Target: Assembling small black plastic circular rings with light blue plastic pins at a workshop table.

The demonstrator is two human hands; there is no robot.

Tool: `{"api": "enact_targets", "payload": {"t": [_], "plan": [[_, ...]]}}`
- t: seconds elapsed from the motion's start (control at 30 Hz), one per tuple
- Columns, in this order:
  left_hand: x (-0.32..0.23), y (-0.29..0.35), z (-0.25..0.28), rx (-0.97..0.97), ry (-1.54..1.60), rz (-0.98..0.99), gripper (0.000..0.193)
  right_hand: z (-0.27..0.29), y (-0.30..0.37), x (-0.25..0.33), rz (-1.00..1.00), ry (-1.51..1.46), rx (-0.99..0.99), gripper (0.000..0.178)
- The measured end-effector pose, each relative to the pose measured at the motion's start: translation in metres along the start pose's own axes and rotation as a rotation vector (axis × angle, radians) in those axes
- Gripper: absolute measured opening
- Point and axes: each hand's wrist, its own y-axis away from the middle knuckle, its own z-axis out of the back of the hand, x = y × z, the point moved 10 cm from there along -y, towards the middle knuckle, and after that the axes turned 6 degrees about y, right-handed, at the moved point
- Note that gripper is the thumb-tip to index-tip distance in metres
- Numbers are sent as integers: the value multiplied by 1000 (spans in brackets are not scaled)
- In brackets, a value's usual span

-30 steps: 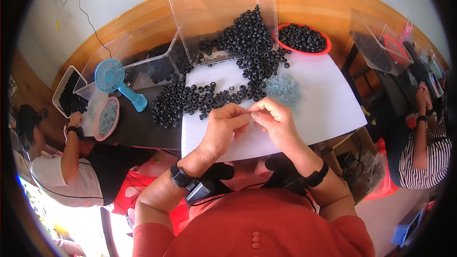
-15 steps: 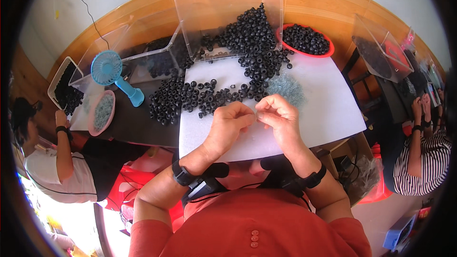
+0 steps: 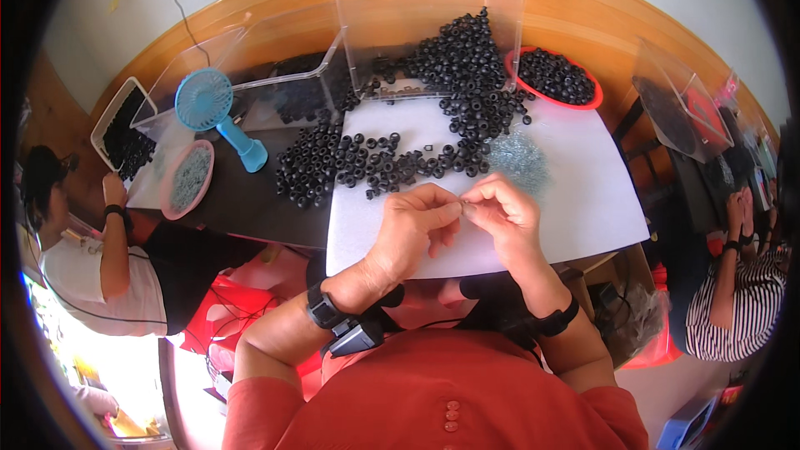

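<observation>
My left hand (image 3: 414, 229) and my right hand (image 3: 507, 215) meet fingertip to fingertip over the near part of the white tabletop sheet (image 3: 575, 208). Both are pinched closed around something tiny between them, too small to name. Just beyond my right hand lies a pile of small clear bluish pieces (image 3: 518, 158). Past my left hand, loose black ring-shaped parts (image 3: 383, 165) spread across the sheet and the dark table beside it. They join a heap of the same black parts (image 3: 458, 54) spilling from a clear plastic bin (image 3: 400, 8) lying on its side.
A red bowl (image 3: 598, 96) of black parts stands at the back right. To the left are a blue hand fan (image 3: 205, 100), a pink bowl (image 3: 171, 208) of clear pieces and another clear bin (image 3: 275, 79). One person (image 3: 104, 283) sits at the left, another (image 3: 737, 304) at the right.
The view has shifted a little, so the table's contents sit further right. My hands stay pinched together, with the left fingers now turned slightly and its lower fingers showing.
</observation>
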Motion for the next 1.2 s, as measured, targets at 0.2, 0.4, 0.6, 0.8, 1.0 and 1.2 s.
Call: {"api": "enact_targets", "payload": {"t": [0.2, 0.4, 0.6, 0.8, 1.0, 1.2], "plan": [[9, 18, 4, -1, 72, 80, 13, -10, 7, 18, 19, 104, 39, 9], [6, 36, 14, -5, 78, 105, 12, -28, 10, 28, 22, 140, 133, 7], [-21, 43, 51, -164, -326, -91, 13, -37, 16, 16, -67, 143, 173, 10], [-99, 3, 79, -241, -1016, -651, 10, -17, 17, -8, -205, -21, 63, 11], [-84, -41, 50, -43, -1507, -735, 17, -16, 17, -8, -212, 18, 61, 11], [-92, -48, 51, 9, -1353, -634, 18, -13, 21, -6, -153, 45, 58, 11]]}}
